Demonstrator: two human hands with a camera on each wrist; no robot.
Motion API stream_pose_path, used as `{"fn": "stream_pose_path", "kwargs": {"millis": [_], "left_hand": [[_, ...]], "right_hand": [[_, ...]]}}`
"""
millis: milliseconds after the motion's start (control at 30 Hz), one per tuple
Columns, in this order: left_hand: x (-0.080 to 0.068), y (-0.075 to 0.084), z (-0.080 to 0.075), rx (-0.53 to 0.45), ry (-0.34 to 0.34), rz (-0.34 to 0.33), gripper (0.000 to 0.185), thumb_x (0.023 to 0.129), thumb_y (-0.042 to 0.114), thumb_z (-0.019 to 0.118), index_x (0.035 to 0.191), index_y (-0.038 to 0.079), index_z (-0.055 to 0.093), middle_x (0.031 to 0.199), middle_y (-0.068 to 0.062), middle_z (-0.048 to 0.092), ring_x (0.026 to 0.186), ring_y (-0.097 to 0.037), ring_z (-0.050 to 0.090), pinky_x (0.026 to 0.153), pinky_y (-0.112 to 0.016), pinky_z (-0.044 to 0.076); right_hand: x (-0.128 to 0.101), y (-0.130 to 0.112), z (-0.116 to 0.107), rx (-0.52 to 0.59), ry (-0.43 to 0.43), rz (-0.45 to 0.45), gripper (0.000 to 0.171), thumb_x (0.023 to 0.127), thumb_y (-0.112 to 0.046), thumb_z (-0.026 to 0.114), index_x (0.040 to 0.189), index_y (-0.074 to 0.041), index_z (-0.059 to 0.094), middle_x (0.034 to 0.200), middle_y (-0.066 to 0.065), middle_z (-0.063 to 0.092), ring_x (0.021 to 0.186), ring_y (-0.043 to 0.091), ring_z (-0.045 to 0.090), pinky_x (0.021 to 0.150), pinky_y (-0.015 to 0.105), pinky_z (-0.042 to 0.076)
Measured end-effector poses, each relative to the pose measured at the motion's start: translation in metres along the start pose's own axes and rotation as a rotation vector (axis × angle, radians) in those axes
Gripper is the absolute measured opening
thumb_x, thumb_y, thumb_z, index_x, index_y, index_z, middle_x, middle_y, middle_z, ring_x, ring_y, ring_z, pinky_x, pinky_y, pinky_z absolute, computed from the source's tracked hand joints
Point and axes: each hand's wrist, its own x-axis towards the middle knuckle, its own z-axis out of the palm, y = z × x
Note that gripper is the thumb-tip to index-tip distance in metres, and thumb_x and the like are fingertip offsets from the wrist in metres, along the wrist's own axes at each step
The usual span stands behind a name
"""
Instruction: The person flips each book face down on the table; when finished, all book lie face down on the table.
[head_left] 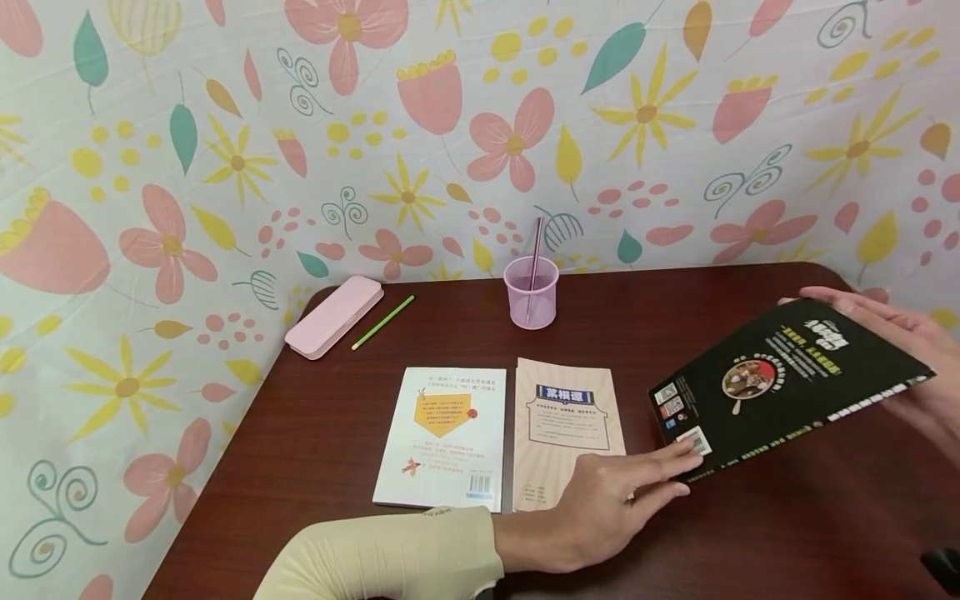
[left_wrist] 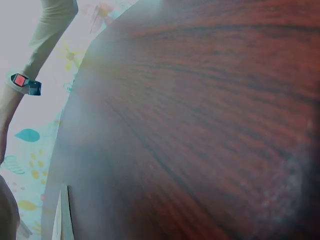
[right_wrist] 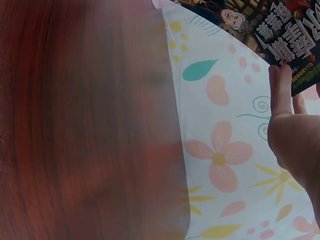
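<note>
A black book (head_left: 757, 379) is held tilted over the right side of the table, its right end raised and its back cover toward the head camera. My right hand (head_left: 896, 329) grips it at the raised end. In the right wrist view that hand's fingers (right_wrist: 282, 90) lie along the illustrated front cover (right_wrist: 295, 45). My left hand (head_left: 600, 504) holds the lower left corner, fingertips over the barcode and thumb by the spine edge. Beside that hand lies a beige book (head_left: 566, 417), partly covered by it, with a white book (head_left: 450, 450) to its left.
A pink pencil case (head_left: 335, 317) and a green pencil (head_left: 383, 322) lie at the table's back left. Near the back edge stands a pink mesh cup (head_left: 532, 300) with a dark stick-like item inside. Behind the dark wooden table (head_left: 300, 433) hangs a floral cloth (head_left: 465, 192).
</note>
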Motion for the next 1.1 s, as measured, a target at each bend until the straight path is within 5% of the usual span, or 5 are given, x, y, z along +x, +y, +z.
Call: {"fn": "stream_pose_path", "kwargs": {"millis": [167,400,633,900,1100], "left_hand": [[-0.001,0.000,0.003,0.019,0.016,-0.014,0.035,0.103,0.015,0.074,0.137,0.010,0.073,0.144,-0.001,0.065,0.134,0.004,0.052,0.106,-0.011,0.042],[-0.002,-0.001,0.006,0.010,0.036,-0.045,0.035,0.100,0.017,0.078,0.135,0.010,0.074,0.139,-0.001,0.068,0.133,0.005,0.052,0.105,-0.012,0.043],[-0.001,-0.002,0.007,-0.033,0.053,-0.085,0.039,0.096,0.018,0.082,0.135,0.012,0.075,0.138,0.002,0.070,0.132,0.008,0.053,0.104,-0.012,0.045],[-0.004,-0.003,0.008,-0.081,0.083,-0.149,0.037,0.096,0.014,0.082,0.131,0.011,0.076,0.136,0.002,0.071,0.129,0.007,0.057,0.102,-0.013,0.048],[-0.008,-0.007,0.008,-0.027,0.074,-0.154,0.037,0.095,0.015,0.083,0.131,0.014,0.076,0.136,0.007,0.070,0.081,0.016,0.066,0.090,-0.007,0.049]], "right_hand": [[-0.003,-0.003,0.001,0.030,0.034,0.068,0.048,0.117,-0.009,0.028,0.144,-0.010,0.067,0.132,0.009,0.073,0.103,0.030,0.076,0.069,0.049,0.065],[-0.003,-0.003,-0.004,0.197,-0.114,0.084,0.056,0.116,-0.008,0.017,0.148,-0.005,0.062,0.140,0.014,0.069,0.116,0.035,0.072,0.078,0.052,0.063],[-0.006,-0.001,-0.006,0.118,-0.066,0.103,0.053,0.117,-0.009,0.019,0.149,-0.008,0.062,0.141,0.011,0.069,0.116,0.032,0.073,0.077,0.051,0.064],[-0.006,0.001,-0.019,0.224,-0.167,0.180,0.058,0.117,-0.010,0.014,0.153,-0.012,0.059,0.145,0.010,0.066,0.120,0.038,0.070,0.082,0.056,0.062],[-0.011,0.003,-0.024,0.147,-0.096,0.228,0.056,0.117,-0.008,0.019,0.152,-0.018,0.061,0.144,0.003,0.067,0.118,0.032,0.072,0.080,0.057,0.062]]}}
